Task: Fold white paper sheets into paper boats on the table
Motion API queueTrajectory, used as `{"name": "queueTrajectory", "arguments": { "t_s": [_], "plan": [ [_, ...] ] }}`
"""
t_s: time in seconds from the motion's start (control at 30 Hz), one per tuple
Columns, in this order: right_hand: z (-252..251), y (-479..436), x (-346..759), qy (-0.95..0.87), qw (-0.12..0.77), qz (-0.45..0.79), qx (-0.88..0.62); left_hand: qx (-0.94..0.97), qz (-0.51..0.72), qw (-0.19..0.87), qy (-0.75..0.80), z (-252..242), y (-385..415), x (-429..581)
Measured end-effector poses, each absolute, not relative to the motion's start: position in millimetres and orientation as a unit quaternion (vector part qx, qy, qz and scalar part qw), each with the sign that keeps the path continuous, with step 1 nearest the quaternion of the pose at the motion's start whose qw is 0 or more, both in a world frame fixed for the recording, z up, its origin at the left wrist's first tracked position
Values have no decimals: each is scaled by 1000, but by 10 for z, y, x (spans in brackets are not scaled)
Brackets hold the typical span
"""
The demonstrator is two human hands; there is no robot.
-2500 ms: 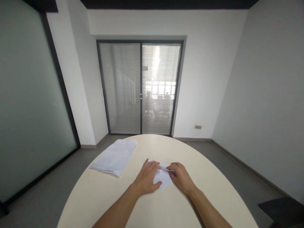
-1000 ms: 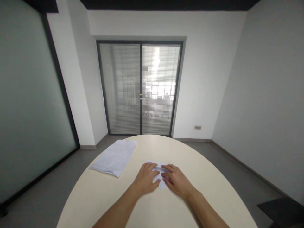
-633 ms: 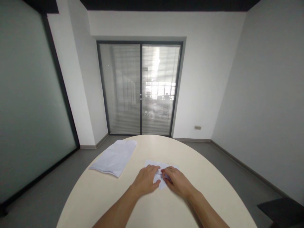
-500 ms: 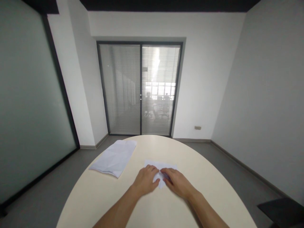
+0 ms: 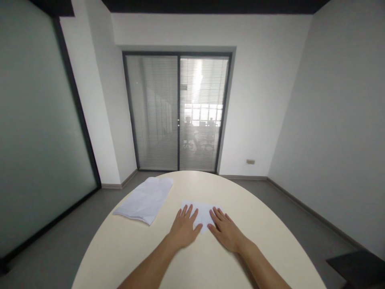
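Observation:
A small white folded paper (image 5: 203,211) lies on the round cream table (image 5: 210,265) in front of me. My left hand (image 5: 184,229) rests flat on the paper's left part, fingers spread. My right hand (image 5: 225,230) lies flat on its right part, fingers stretched out. Both hands press down and hold nothing. The paper's near edge is hidden under my hands.
A stack of white sheets (image 5: 145,199) lies at the table's far left edge. Beyond the table are a grey floor, a sliding glass door with blinds (image 5: 178,112) and a frosted glass wall (image 5: 36,120) on the left. A dark object (image 5: 357,265) sits low at the right.
The folded paper has been opened out wider and flatter. Both hands went from curled fingers working at its middle to lying flat with fingers spread, a little farther apart.

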State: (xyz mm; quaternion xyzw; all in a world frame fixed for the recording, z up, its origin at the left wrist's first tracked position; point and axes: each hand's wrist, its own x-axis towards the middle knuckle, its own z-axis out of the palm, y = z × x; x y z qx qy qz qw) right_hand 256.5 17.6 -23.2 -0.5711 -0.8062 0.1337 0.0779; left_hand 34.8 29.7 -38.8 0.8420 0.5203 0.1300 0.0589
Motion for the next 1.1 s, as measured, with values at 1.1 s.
{"name": "queueTrajectory", "arguments": {
  "t_s": [1.1],
  "plan": [
    [-280,197,2588,-803,86,128,-576,889,201,28,412,-327,300,347]
  ]
}}
